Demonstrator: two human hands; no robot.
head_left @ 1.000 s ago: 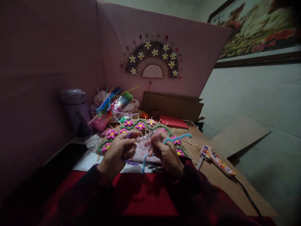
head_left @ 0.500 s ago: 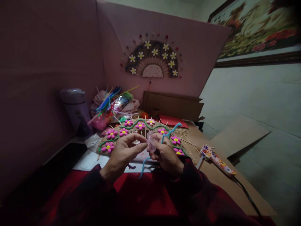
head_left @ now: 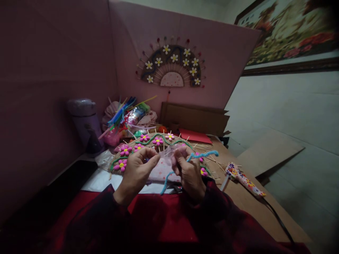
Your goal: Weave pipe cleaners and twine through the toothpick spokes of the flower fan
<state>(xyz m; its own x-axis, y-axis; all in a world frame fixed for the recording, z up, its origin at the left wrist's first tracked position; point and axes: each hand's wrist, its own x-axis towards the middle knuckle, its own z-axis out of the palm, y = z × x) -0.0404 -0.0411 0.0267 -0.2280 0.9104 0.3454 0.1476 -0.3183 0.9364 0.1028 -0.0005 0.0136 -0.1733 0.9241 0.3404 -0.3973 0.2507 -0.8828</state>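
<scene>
My right hand (head_left: 191,173) is closed around a crumpled piece of clear plastic (head_left: 169,154) and a light-blue fuzzy strand (head_left: 203,154), whose ends stick out to the right and hang down below the fingers. Thumb and index finger of my left hand (head_left: 139,171) are pinched at the plastic's left edge, so it stretches between both hands. Behind them lies a half-round fan-shaped piece (head_left: 177,141) of brown cord and sticks, with pink flowers and a wavy green strand. Its pale dotted centre (head_left: 161,171) shows between my hands.
A glue gun (head_left: 245,180) with a flowered cover lies at right, its cable trailing forward. Left stand a purple flask (head_left: 86,123) and a heap of coloured pipe cleaners (head_left: 122,113). Cardboard (head_left: 193,118) leans behind; a similar fan (head_left: 172,65) hangs on the pink panel.
My hands have moved apart, the right one shifting right, and the plastic is drawn out between them. The blue strand has swung right and its upper end lies flatter.
</scene>
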